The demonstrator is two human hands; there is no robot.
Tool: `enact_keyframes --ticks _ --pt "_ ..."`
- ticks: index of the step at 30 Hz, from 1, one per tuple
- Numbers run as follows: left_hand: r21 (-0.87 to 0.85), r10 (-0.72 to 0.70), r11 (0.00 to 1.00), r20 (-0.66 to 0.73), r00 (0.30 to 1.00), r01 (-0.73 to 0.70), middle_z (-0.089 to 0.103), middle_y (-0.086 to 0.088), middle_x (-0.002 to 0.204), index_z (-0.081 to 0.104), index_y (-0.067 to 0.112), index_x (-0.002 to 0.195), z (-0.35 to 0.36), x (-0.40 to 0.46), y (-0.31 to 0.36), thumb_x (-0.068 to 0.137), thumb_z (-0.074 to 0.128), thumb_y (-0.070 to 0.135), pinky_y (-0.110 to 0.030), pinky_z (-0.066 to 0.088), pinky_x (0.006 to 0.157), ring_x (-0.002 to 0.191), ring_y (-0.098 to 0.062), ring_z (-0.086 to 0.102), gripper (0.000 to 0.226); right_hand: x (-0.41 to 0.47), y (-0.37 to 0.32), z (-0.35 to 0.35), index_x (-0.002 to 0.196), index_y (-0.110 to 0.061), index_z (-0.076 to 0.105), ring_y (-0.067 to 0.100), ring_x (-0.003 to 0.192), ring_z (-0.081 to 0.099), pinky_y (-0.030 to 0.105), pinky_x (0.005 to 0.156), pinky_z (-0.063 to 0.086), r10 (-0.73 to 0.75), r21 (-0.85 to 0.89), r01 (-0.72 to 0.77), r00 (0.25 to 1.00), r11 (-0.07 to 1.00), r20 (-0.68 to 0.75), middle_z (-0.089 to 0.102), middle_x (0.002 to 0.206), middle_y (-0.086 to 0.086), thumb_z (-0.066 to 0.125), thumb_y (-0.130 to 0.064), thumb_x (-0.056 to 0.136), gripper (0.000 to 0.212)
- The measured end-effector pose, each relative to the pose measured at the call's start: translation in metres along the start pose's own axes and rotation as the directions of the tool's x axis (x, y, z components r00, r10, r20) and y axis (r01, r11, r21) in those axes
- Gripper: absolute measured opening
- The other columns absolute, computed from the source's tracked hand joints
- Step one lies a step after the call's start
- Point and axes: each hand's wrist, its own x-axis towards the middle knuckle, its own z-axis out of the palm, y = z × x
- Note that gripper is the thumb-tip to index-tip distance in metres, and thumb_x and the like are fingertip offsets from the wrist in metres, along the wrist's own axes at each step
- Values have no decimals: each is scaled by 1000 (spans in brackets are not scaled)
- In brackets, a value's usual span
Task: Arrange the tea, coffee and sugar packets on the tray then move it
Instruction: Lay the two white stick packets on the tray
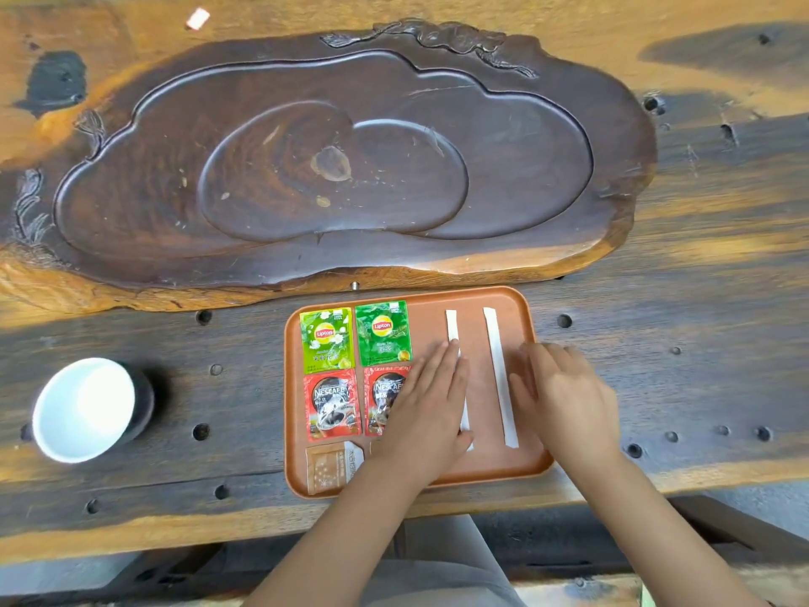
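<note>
The orange tray point(516, 464) holds two green tea packets point(326, 339), red coffee packets point(331, 405) and white sugar sticks point(500, 376). The left hand point(431, 400) lies flat, fingers released, on one stick; the right hand point(564, 394) hovers loosely curled, grasping nothing.

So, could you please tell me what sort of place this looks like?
Probably a tea table in a tea room or home. A big carved wooden tea tray rests on the rough slab table, a white cup stands nearby, and Lipton packets lie on an orange tray.
</note>
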Motion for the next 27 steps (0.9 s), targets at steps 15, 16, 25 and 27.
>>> enact_keyframes --ticks 15,16,25,27 --pt "43 2 999 8 1000 -2 33 -17 147 36 1 137 13 -8 -3 62 76 38 -45 17 109 137 -28 27 92 -9 22 22 138 -11 40 15 138 27 35 114 5 -368 -51 408 865 911 342 42 145 5 34 -48 87 64" --pt "48 -3 999 8 1000 3 33 -17 147 36 2 137 14 -9 -4 62 76 39 -45 16 109 137 -28 27 92 -11 21 23 138 -10 40 14 137 28 35 114 6 -374 -46 412 863 910 340 43 145 5 34 -47 87 63" --pt "73 1 997 15 1000 -2 28 -15 150 31 3 140 14 -12 -5 67 71 39 -45 13 110 139 -27 20 90 -11 21 23 139 -11 39 16 137 30 34 114 6 -375 -48 418 856 907 356 42 145 5 33 -48 87 64" --pt "69 -3 998 18 1000 1 27 -15 151 30 3 140 12 -12 -5 68 71 40 -45 13 111 140 -27 19 91 -11 21 23 139 -11 39 16 138 28 33 114 5 -388 -45 428 854 903 346 41 146 5 33 -48 87 64"
